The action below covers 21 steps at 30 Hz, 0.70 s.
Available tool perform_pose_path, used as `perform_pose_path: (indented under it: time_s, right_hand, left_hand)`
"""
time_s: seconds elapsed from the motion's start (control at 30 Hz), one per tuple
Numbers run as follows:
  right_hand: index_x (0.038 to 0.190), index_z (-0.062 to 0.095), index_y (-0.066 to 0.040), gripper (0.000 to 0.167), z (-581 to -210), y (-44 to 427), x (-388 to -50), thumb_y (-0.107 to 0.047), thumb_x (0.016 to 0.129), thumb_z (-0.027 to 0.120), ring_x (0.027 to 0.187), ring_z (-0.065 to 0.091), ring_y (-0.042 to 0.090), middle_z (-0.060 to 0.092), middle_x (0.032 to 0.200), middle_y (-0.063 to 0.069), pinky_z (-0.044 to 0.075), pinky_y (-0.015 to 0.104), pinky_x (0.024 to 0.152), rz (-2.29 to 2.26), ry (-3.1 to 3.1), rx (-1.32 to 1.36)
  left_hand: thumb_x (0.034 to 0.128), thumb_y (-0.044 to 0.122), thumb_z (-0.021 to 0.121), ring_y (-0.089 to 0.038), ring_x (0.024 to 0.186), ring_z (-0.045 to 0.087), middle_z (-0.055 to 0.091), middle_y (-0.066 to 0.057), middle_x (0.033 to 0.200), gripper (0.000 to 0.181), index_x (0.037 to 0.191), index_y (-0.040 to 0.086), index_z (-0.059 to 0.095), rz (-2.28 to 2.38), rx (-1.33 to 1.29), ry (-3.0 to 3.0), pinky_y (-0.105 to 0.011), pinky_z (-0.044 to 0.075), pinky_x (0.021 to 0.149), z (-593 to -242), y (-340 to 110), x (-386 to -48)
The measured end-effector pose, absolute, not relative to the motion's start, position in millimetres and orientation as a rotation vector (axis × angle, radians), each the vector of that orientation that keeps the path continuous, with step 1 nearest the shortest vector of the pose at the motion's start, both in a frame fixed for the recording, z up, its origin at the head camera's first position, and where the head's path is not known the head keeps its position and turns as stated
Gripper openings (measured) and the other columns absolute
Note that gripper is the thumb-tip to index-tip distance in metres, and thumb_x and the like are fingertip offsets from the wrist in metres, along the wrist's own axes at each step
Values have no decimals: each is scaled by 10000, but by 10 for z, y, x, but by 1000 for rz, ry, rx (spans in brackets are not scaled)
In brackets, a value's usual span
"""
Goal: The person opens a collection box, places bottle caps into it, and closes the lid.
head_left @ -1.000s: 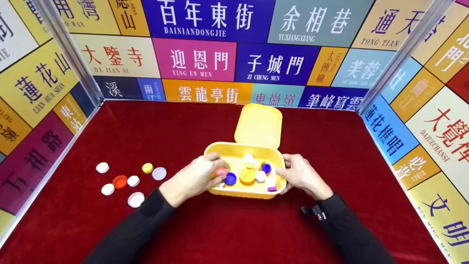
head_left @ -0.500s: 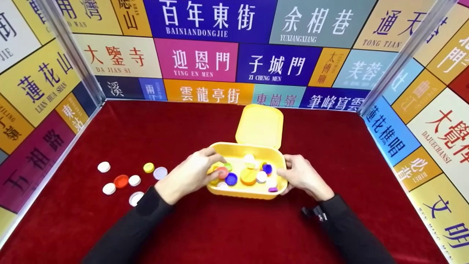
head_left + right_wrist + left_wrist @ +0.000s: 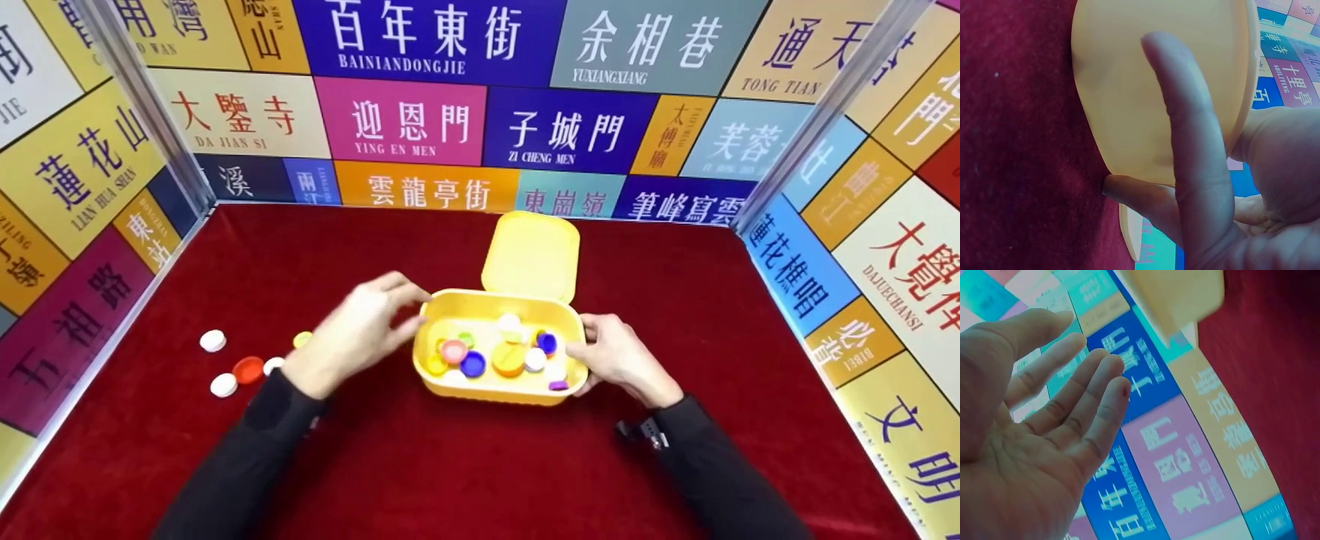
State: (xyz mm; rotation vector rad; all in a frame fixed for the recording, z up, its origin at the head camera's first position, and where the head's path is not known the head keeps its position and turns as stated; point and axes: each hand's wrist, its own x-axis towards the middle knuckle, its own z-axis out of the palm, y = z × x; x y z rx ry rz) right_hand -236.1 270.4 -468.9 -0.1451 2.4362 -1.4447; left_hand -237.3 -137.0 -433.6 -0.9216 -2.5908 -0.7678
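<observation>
- Caps (image 3: 508,360) lie in the yellow box (image 3: 495,393).
- Left hand (image 3: 356,330) at the box's nine o'clock, fingers loosely apart.
- Right hand (image 3: 622,358) at three o'clock, fingers clamped on the yellow box.

Head cam bright; wrist pics dimmer.

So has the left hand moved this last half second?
Yes. Against the pink wall panel in the head view, the left hand has shifted left, from the pink cap toward the left rim of the yellow box.
</observation>
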Motion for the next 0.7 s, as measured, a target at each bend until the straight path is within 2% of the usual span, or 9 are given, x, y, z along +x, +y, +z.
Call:
perform_pose_path:
  time_s: [0.23,0.53,0.7]
  right_hand:
    - [1484,709,23,425,-4689,2698,-2363,-34,1063,692,802,869,351,845,1223,254,716,502,623,-1441,2439,-148]
    - [1478,707,27,434,-4684,2689,-2359,-29,1049,688,801,871,333,840,1231,257,717,507,625,-1458,2428,-134]
    - [1479,711,23,432,-4679,2691,-2359,-30,1051,688,809,872,341,840,1234,263,718,509,629,-1458,2426,-133]
  left_hand:
    - [1031,155,899,-342,1097,792,804,-132,1229,287,1309,99,851,-765,-758,-2679,-503,678,1050,-4443,-1795,-2409]
    - [974,114,920,-321,1011,726,779,-195,1220,333,1292,44,849,-604,-739,-2845,-513,669,955,-4699,-2223,-2234]
    - [941,85,931,-308,975,704,771,-182,1166,325,1252,38,850,-579,-728,-2909,-513,657,931,-4730,-2316,-2166]
